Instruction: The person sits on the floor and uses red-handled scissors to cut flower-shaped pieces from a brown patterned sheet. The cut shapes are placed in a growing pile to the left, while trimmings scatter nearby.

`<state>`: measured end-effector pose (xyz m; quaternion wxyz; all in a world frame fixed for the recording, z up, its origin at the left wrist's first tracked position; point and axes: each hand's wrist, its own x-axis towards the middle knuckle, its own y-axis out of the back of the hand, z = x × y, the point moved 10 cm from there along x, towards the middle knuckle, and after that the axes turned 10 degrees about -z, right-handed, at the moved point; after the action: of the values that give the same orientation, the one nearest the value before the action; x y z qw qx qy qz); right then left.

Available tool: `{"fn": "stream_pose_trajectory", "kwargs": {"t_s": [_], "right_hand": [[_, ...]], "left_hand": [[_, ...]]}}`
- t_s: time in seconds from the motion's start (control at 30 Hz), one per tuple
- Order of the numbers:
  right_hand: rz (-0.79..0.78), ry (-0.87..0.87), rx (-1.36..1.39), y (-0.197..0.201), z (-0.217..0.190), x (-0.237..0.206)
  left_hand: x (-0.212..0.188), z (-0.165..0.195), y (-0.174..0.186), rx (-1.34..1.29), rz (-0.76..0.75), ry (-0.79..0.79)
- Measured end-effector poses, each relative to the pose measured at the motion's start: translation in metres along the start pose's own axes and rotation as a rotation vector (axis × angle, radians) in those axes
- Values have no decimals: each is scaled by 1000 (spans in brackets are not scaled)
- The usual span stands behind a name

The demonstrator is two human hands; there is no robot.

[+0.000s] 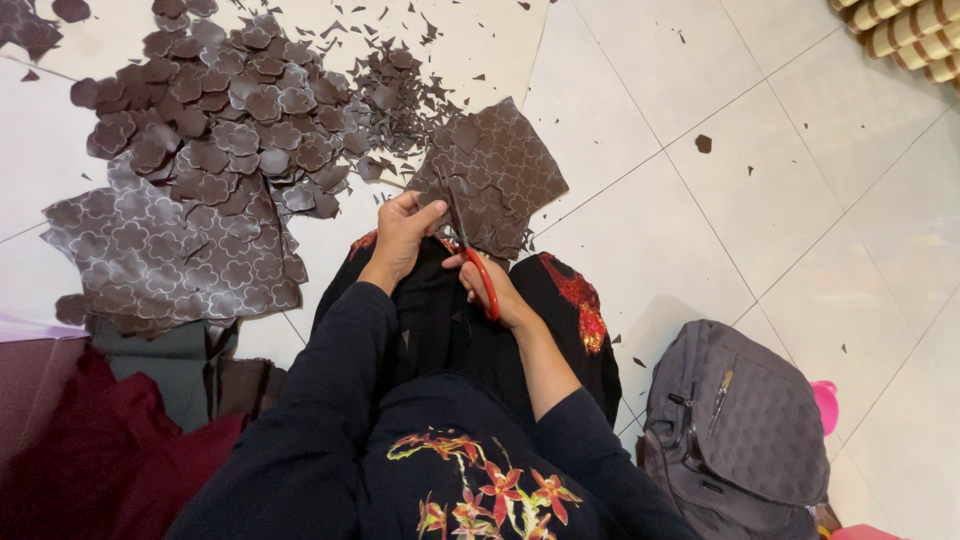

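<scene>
View from my head, looking down over my lap to a white tiled floor [800, 200]. My left hand [400, 235] pinches the near left edge of a brown patterned fabric piece [500, 170], fingers closed together on it, thumb on top. My right hand [490, 285] grips the red-handled scissors [470, 250]; its fingers are curled tight around the handle loops, and the blades point away from me into the near edge of the fabric piece. Whether the blades are parted I cannot tell, since the dark cloth hides them. The fabric piece lies on the floor just beyond my knees, at the centre of the scene.

Far left: a heap of cut-out flower shapes [230, 110] of the same brown material, resting partly on a larger uncut patterned sheet [170, 255] that lies nearer to me on the left. Between the heap and the fabric piece, a scatter of small offcuts [395, 95]. Near left: folded dark red cloth [90, 450] beside grey-green cloth [170, 370]. Near right: a grey backpack [740, 425], touching my right side, with a pink object [826, 400] behind it. Far right corner: striped rolls [910, 35]. My black sleeves and embroidered garment cover the lower centre and hide the floor beneath.
</scene>
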<state>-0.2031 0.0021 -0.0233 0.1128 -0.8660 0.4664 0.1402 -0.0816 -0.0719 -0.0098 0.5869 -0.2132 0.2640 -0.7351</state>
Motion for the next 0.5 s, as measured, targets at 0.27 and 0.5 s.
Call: {"fn": "stream_pose_trajectory", "kwargs": {"t_s": [0.27,0.5], "right_hand": [[-22,44,8,0,-4,0],[-38,48,2,-2,-4,-1]], "left_hand": [[0,-4,2,24,-11,39],[0,-7,2,-20,-23,70]]}}
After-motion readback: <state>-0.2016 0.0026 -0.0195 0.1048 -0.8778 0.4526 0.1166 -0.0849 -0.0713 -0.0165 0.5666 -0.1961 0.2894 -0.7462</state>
